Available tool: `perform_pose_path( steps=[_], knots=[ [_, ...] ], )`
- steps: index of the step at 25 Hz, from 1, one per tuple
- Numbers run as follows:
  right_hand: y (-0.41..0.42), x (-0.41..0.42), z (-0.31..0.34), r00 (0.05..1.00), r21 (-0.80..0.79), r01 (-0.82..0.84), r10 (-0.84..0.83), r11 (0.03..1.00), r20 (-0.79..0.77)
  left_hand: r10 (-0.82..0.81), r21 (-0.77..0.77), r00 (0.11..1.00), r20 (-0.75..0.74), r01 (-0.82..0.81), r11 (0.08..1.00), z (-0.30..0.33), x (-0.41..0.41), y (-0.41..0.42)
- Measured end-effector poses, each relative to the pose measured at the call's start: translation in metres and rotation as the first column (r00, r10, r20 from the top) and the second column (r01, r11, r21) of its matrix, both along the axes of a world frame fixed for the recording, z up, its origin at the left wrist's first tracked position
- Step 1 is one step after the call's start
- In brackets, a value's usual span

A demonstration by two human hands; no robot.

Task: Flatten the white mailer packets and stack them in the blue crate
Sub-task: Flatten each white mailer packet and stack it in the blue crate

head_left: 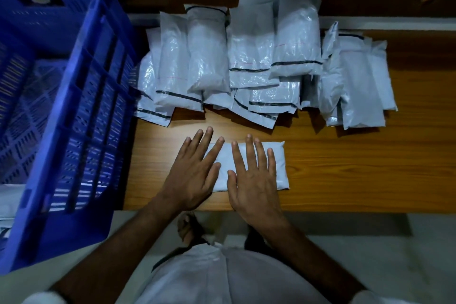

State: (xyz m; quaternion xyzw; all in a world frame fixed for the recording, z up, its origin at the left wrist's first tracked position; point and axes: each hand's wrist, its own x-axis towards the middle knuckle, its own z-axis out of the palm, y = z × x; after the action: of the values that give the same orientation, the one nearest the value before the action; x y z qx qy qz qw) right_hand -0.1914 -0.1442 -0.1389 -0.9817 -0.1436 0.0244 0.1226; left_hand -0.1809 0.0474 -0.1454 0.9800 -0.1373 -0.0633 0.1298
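Pressing down on a single white plastic mailer packet [249, 165], the left hand [195, 177] and the right hand [251, 180] lie flat with fingers straight and spread, gripping nothing. The packet rests on the brown wooden surface [345, 168] near its front edge. Behind it lies a heap of white mailer packets [259, 61]. The blue perforated plastic crate [81, 106] stands just left of the heap.
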Motion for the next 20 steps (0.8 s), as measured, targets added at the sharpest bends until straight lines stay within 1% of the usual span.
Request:
perform_pose_path(
  steps=[1, 3, 4, 6, 7, 11, 15, 17, 20],
  knots=[
    [-0.004, 0.001, 0.004, 1.000, 0.077, -0.004, 0.006, 0.997, -0.024, 0.023, -0.007, 1.000, -0.004, -0.023, 1.000, 0.002, 0.000, -0.003],
    [-0.023, 0.006, 0.013, 0.996, 0.228, 0.061, -0.046, 0.972, -0.071, 0.062, -0.053, 0.998, 0.007, -0.062, 0.997, 0.009, 0.002, -0.020],
    [-0.037, 0.010, 0.013, 0.993, 0.244, 0.110, -0.099, 0.964, -0.056, 0.047, -0.082, 0.999, 0.013, -0.046, 0.996, 0.013, 0.004, -0.035],
    [-0.062, 0.015, 0.007, 0.984, 0.221, 0.175, -0.175, 0.960, -0.017, -0.009, -0.132, 1.000, 0.012, 0.010, 0.991, 0.015, 0.005, -0.065],
    [-0.069, 0.016, 0.002, 0.983, 0.214, 0.182, -0.182, 0.960, -0.020, -0.014, -0.154, 1.000, 0.002, 0.014, 0.988, 0.014, 0.006, -0.076],
    [-0.072, 0.017, -0.010, 0.992, 0.146, 0.121, -0.124, 0.982, 0.014, 0.034, -0.192, 0.999, 0.000, -0.033, 0.981, 0.002, 0.005, -0.082],
    [-0.072, 0.017, -0.008, 0.990, 0.111, 0.134, -0.137, 0.985, 0.025, 0.020, -0.208, 0.999, -0.030, -0.026, 0.978, 0.006, 0.007, -0.084],
    [-0.067, 0.017, 0.000, 0.993, 0.073, 0.092, -0.097, 0.993, 0.072, 0.002, -0.173, 0.999, -0.037, -0.009, 0.985, 0.010, 0.005, -0.075],
    [-0.046, 0.015, 0.005, 0.993, 0.069, -0.047, 0.039, 0.996, 0.113, 0.087, -0.040, 0.996, 0.014, -0.087, 0.995, 0.005, -0.008, -0.043]
  ],
)
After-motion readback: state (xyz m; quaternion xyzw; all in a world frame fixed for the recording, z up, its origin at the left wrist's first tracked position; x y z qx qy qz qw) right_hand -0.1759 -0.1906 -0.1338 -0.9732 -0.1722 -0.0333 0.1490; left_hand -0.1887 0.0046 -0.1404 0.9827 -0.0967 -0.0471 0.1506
